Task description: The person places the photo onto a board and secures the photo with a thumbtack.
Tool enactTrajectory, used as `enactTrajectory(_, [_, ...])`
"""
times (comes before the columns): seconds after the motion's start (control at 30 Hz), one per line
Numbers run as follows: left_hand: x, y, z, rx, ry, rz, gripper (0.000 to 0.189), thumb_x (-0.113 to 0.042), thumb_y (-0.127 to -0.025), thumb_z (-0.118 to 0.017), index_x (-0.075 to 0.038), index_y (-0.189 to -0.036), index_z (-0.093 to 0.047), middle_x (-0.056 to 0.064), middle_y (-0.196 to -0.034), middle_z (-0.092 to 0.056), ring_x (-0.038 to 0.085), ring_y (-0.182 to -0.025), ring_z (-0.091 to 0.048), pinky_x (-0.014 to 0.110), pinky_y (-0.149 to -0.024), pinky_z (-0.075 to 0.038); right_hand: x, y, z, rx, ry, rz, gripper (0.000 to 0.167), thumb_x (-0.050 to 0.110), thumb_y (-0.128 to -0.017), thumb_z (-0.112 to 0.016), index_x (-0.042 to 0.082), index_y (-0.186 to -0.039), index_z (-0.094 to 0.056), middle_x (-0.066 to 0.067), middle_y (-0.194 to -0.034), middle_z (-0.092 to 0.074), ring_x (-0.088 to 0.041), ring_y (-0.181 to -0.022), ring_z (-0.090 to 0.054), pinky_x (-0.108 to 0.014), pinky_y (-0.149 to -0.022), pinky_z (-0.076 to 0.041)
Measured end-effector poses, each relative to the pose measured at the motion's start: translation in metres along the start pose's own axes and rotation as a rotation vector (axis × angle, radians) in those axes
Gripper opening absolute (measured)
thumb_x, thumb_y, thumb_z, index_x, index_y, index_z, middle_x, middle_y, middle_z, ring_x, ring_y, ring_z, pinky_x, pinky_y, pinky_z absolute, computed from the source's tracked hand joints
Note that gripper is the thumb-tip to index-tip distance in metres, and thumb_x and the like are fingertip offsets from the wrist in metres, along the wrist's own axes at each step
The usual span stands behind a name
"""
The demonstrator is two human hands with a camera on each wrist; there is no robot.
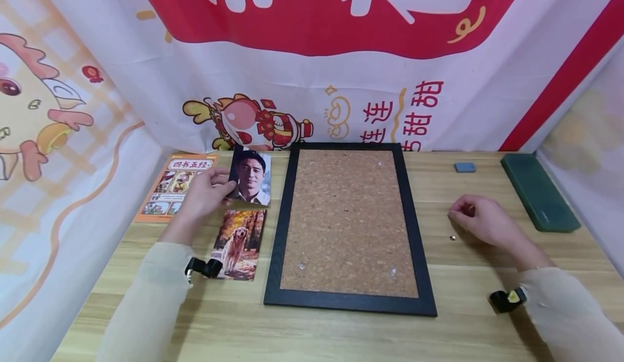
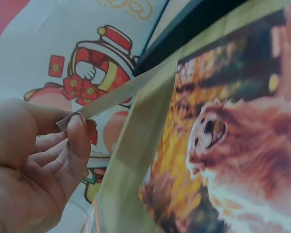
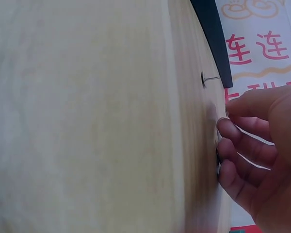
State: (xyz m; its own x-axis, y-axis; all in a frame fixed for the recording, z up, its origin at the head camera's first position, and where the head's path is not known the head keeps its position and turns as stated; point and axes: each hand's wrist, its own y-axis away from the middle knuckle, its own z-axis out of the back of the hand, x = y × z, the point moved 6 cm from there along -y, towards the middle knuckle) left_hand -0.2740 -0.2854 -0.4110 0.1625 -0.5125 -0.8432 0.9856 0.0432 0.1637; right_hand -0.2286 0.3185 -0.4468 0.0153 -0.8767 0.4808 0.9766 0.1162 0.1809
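Observation:
In the head view my left hand [image 1: 207, 191] pinches a portrait photo [image 1: 252, 176] by its left edge, thumb on the front. The left wrist view shows this photo edge-on, raised off the table between thumb and fingers. A dog photo [image 1: 239, 245] lies flat just in front of it. My right hand [image 1: 487, 221] is low over the table with curled fingers, thumb and index tips close together. A tiny glint shows at those tips, too small to tell whether it is held. One thumbtack [image 3: 204, 79] rests point up beside the hand.
A black-framed cork board [image 1: 348, 226] lies between the hands, with several small shiny spots on its cork. Under the left hand is an orange booklet [image 1: 158, 210]. A blue eraser [image 1: 465, 167] and a green case [image 1: 538, 191] lie at the back right. Printed cloth hangs behind.

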Motion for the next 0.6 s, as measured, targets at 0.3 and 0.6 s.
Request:
enactTrajectory(0.3, [-0.021,0.007,-0.013,0.037,0.064,-0.077,0.061,-0.008,-0.108,-0.063,-0.005,-0.165,-0.041,0.028,-0.156,-0.054,0.013,-0.08,-0.073,0.031,-0.07,-0.064,0.004,0.003,0.003,-0.038,-0.047,-0.022,0.013,0.019,-0.102,-0.075,0.007,-0.107,-0.071,-0.014,-0.102,-0.072,-0.028,-0.091,-0.059,-0.031,-0.073,-0.052])
enactTrajectory(0.6, [-0.032,0.003,-0.041,0.115,0.046,-0.053,0.055,-0.013,-0.112,-0.058,-0.013,-0.165,-0.045,0.02,-0.161,-0.052,0.024,-0.084,-0.074,0.03,-0.064,-0.056,0.004,0.001,0.002,-0.019,-0.082,-0.053,0.028,0.029,-0.104,-0.075,0.008,-0.122,-0.072,-0.017,-0.116,-0.072,-0.029,-0.1,-0.06,-0.028,-0.079,-0.053])
